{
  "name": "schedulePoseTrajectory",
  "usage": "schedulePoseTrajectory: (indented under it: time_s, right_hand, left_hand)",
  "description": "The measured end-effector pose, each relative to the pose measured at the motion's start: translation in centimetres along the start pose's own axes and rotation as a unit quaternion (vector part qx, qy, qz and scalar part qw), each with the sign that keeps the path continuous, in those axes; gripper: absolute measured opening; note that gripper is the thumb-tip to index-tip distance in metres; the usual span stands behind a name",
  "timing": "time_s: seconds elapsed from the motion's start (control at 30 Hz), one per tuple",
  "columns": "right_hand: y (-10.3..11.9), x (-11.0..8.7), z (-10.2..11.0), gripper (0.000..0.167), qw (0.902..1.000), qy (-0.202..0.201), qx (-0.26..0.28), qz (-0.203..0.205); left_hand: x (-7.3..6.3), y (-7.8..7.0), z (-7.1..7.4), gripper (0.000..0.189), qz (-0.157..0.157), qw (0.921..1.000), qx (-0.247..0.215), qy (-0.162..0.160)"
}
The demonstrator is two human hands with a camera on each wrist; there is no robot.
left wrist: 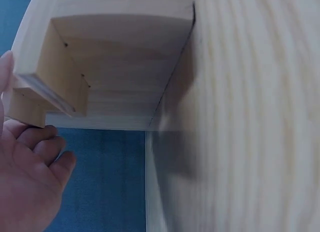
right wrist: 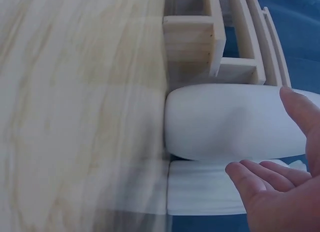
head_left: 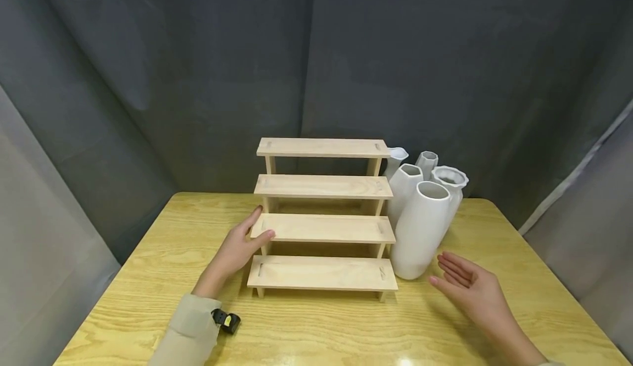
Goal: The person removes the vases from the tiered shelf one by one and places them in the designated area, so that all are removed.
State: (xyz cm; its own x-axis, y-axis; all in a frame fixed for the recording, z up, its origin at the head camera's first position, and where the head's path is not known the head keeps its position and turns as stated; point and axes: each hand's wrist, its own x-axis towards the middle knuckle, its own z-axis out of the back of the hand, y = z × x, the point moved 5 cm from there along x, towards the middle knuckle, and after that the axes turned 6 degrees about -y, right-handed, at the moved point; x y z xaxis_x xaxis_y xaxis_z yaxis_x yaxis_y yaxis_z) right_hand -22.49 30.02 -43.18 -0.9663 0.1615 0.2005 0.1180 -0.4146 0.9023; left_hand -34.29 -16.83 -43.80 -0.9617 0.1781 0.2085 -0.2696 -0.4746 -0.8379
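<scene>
A four-tier wooden step shelf (head_left: 321,187) stands on the table. My left hand (head_left: 237,250) grips the left end of its second tier from the bottom, thumb over the top. In the left wrist view, the fingers (left wrist: 50,147) curl by the tier's end. A group of several white vases stands close to the right side of the shelf. Nearest of them is a tall, smooth, round-mouthed vase (head_left: 420,234). To its right, my right hand (head_left: 475,289) hovers near it with fingers extended, holding nothing; a gap separates them in the head view.
Behind the tall vase are a ruffled-rim vase (head_left: 451,176), an angular-mouthed vase (head_left: 407,182), a narrow faceted vase (head_left: 427,162) and a flared-neck vase (head_left: 395,157). Dark curtains (head_left: 222,80) hang behind the yellow wooden table (head_left: 306,333).
</scene>
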Motion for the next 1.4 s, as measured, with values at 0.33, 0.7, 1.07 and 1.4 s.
schedulePoseTrajectory:
  time_s: [0.33,0.7,1.07,1.4]
  right_hand:
    - [2.3,-0.5,-0.7,0.065,0.9993,0.012,0.027,0.024]
    - [5.3,-0.9,-1.7,0.059,0.9957,0.019,0.077,0.048]
    - [7.0,-0.9,-3.5,0.05,0.9936,0.026,0.075,0.081]
    - [8.2,-0.1,-5.3,0.037,0.9877,0.028,0.084,0.129]
  left_hand:
    - [-0.6,-0.4,0.5,0.083,-0.018,0.9998,0.009,-0.009]
    - [-1.5,-0.6,1.1,0.075,-0.028,0.9993,0.018,-0.02]
    - [-2.2,-1.5,1.1,0.068,-0.035,0.9962,0.062,-0.049]
    - [-2.5,-2.4,0.9,0.06,-0.063,0.9827,0.145,-0.098]
